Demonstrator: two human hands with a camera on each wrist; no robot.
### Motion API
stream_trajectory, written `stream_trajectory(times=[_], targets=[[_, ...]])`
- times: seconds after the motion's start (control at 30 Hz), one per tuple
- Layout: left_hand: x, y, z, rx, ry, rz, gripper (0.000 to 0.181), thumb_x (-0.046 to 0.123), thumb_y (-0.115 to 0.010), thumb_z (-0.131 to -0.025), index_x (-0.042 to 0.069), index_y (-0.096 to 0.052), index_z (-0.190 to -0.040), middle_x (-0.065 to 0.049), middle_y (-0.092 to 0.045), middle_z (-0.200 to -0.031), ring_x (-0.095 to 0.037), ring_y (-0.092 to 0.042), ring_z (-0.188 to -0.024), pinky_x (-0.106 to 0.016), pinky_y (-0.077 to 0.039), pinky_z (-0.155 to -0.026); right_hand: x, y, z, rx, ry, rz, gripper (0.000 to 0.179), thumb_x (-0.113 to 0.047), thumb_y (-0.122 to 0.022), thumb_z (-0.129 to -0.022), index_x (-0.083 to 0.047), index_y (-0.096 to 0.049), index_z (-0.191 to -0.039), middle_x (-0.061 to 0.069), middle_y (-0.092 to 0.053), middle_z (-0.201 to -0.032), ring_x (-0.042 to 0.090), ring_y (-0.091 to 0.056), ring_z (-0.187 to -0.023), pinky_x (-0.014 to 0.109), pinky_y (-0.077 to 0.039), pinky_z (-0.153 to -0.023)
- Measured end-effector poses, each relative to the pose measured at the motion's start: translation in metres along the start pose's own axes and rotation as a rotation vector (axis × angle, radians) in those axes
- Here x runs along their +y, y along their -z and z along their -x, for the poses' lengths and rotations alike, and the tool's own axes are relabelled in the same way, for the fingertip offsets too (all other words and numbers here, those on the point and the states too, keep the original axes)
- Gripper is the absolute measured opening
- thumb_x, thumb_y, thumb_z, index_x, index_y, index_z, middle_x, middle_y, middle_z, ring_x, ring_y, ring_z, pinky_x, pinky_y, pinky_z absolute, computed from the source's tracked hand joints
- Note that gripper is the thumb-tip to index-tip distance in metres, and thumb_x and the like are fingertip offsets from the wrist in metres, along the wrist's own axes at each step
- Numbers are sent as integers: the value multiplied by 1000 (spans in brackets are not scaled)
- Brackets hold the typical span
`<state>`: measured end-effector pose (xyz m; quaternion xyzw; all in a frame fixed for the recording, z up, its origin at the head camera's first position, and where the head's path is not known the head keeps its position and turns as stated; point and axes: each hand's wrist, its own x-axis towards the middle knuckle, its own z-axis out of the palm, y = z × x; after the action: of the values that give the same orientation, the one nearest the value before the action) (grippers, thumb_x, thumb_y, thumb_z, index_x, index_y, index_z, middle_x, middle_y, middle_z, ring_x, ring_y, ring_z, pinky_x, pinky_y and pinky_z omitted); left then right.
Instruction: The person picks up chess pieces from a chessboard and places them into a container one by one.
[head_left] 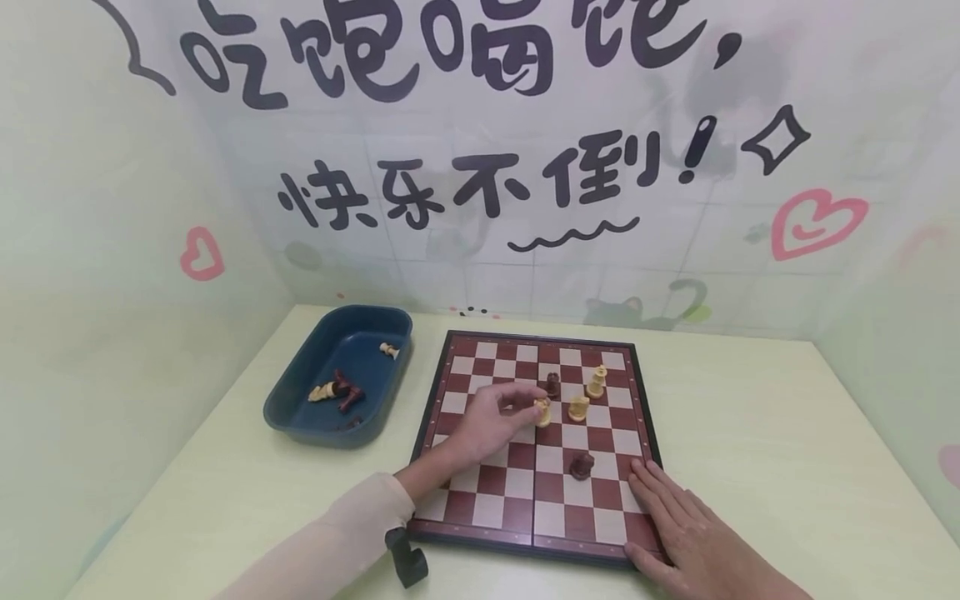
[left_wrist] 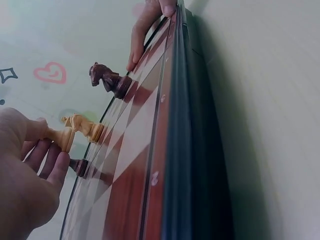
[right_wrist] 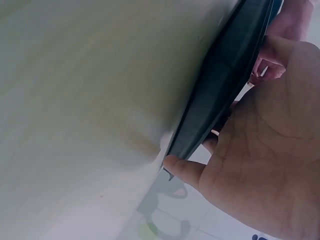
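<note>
My left hand (head_left: 495,421) reaches over the middle of the red-and-white chessboard (head_left: 510,505). Its thumb and fingers pinch a cream chess piece (left_wrist: 61,137) by the top, which they hide; the round base shows. Just right of it stands a cream knight (head_left: 577,408). Behind are a dark chess piece (head_left: 552,384) and a taller cream chess piece (head_left: 596,382). Nearer me, a dark knight (head_left: 581,465) stands on the right half. My right hand (head_left: 697,533) rests at the board's front right corner, fingers straight along the edge and thumb on the near side.
Left of the board is a blue plastic tray (head_left: 277,408) with several cream and dark chess pieces lying in it. A printed wall sheet (head_left: 480,287) rises behind the pale table (head_left: 750,417). A black wrist device (head_left: 407,558) sits by my left sleeve.
</note>
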<state>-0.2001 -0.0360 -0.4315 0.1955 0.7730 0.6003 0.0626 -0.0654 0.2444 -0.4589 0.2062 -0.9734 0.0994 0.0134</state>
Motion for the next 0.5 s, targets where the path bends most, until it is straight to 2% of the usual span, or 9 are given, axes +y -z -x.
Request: stream_trajectory(times=[0.03,0.1,0.17,0.27,0.33,0.5], targets=[[0,0,0,2,4,-2,19,10,-75,-94,7,-75,-113,0,-72,-111,-14,-68,-97,-26,-56,-83,0,0,0,5,2,2,84,-63,-54,-97,-2,-42,-154,11,-37,-160,30,-35,-145,51,-40,-110],[0,1,1,3,2,2,20,10,-74,-94,7,-75,-114,0,-72,-112,-14,-68,-97,-27,-56,-83,0,0,-1,-2,-15,-15,85,-64,-54,-97,-3,-41,-154,9,-36,-161,28,-33,-146,41,-32,-116],[1,1,2,1,4,2,20,10,-74,-94,8,-75,-114,0,-72,-111,-15,-68,-97,-28,-56,-83,0,-1,-1,-4,-15,-10,85,-64,-54,-97,-3,-41,-154,9,-36,-160,28,-34,-146,40,-31,-116],[0,2,3,-1,10,10,21,10,-74,-94,7,-74,-115,0,-72,-112,-16,-68,-98,-28,-56,-85,0,-1,-1,-25,-20,-6,86,-65,-53,-97,-3,-41,-154,9,-36,-161,28,-33,-146,41,-31,-117],[-1,2,3,1,11,8,21,10,-74,-95,6,-74,-115,-1,-72,-112,-16,-68,-99,-27,-56,-86,0,-1,-1,-14,1,17,85,-64,-53,-97,-2,-41,-154,10,-36,-160,30,-34,-145,50,-39,-111],[-2,5,3,10,21,11,23,11,-73,-95,4,-74,-117,-1,-72,-111,-16,-69,-101,-29,-57,-85,0,0,-2,-4,11,29,84,-64,-54,-97,-2,-42,-153,10,-36,-161,29,-33,-146,51,-39,-110]])
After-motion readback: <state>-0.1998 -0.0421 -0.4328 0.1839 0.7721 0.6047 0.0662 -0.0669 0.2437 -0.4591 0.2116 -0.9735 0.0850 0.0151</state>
